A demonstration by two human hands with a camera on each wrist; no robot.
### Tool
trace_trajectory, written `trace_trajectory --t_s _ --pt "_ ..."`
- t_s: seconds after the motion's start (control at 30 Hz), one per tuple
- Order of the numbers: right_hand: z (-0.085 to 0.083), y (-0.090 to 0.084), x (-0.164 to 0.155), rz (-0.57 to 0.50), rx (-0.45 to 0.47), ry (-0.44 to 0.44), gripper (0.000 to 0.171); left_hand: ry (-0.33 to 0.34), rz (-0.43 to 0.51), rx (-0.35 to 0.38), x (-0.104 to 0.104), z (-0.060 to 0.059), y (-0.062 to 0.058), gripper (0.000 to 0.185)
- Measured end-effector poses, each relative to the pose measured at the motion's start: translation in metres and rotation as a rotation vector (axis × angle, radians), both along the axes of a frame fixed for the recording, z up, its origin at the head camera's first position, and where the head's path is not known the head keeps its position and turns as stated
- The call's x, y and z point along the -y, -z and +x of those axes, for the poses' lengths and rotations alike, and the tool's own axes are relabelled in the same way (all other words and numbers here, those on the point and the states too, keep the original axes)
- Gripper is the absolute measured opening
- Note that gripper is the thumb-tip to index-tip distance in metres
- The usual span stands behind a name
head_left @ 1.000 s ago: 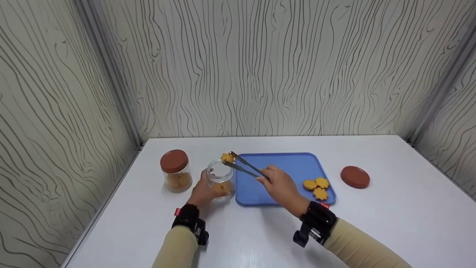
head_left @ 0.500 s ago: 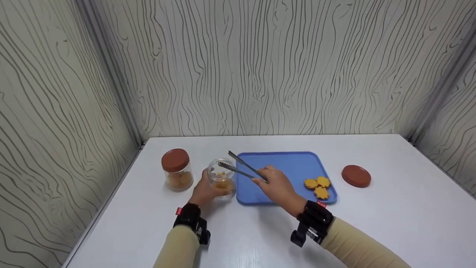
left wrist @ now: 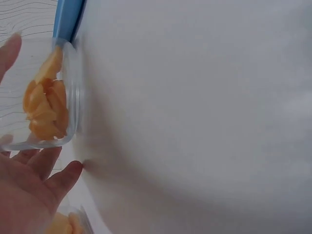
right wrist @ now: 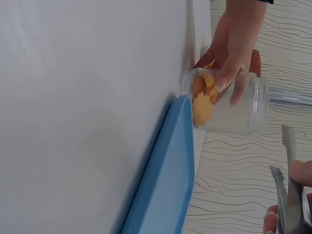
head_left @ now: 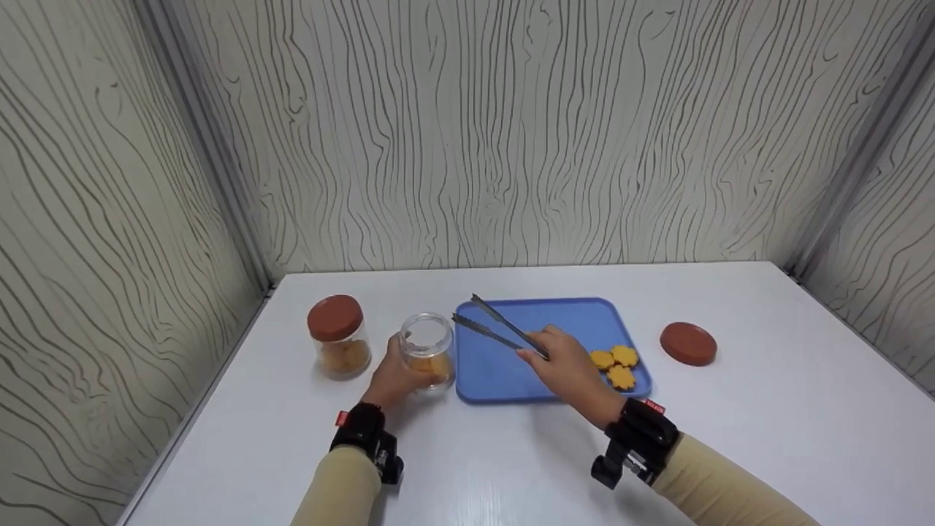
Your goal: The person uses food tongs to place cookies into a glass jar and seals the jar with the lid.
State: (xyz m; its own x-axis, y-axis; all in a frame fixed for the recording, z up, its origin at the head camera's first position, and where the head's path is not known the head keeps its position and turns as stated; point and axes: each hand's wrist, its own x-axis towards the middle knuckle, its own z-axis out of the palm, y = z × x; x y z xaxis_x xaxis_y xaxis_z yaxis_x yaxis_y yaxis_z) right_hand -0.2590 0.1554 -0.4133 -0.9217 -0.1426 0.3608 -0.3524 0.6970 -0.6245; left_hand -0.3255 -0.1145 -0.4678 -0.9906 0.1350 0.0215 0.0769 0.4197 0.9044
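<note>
My left hand (head_left: 395, 376) grips a clear jar (head_left: 426, 336) from its left side, thumb across the front. The jar stands uncapped, with several yellow flower-shaped cookies (left wrist: 46, 105) at its bottom. In my right hand (head_left: 568, 367) is a pair of metal tongs (head_left: 500, 329). Their serrated tips are spread apart, hold nothing, and hang over the left part of the blue tray (head_left: 493, 372), just right of the jar's mouth. In the right wrist view the tongs (right wrist: 287, 185) show at the lower right, with the thumb and fingers pinching them.
Three flower-shaped cookies (head_left: 621, 377) lie at the tray's right end. A red-brown lid (head_left: 688, 343) lies on the white table right of the tray. Left of my left hand stands a second jar (head_left: 339, 340), capped in red-brown, with cookies inside. Patterned panels (head_left: 511, 146) enclose the table.
One second ago the tongs held a cookie above the jar's mouth. It dropped into the jar as the tongs opened. My right hand has since drawn the tongs right, over the tray.
</note>
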Motion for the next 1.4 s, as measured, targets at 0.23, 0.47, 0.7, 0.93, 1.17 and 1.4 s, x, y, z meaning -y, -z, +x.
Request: trace_trajectory --t_s 0.23,0.47,0.7,0.93,1.17,1.4 --pt "0.003 0.0 -0.018 0.032 -0.022 0.027 0.025 -0.029 0.125 0.078 -0.001 0.002 -0.009 0.107" --pt "0.005 0.003 -0.038 0.053 -0.056 0.053 0.025 -0.048 0.162 0.037 -0.005 -0.002 -0.014 0.102" --pt "0.011 0.007 -0.055 0.066 -0.07 0.063 0.027 -0.018 0.117 0.038 0.001 -0.004 -0.011 0.105" --pt "0.02 0.007 -0.079 0.034 0.013 0.117 0.027 -0.01 0.081 0.038 0.005 -0.005 -0.013 0.103" --pt "0.031 0.008 -0.104 0.073 0.003 0.174 0.032 -0.009 0.071 0.028 0.002 -0.004 -0.015 0.1" --pt "0.041 0.012 -0.127 0.076 0.027 0.219 0.037 0.006 0.074 0.036 -0.002 -0.004 -0.019 0.1"
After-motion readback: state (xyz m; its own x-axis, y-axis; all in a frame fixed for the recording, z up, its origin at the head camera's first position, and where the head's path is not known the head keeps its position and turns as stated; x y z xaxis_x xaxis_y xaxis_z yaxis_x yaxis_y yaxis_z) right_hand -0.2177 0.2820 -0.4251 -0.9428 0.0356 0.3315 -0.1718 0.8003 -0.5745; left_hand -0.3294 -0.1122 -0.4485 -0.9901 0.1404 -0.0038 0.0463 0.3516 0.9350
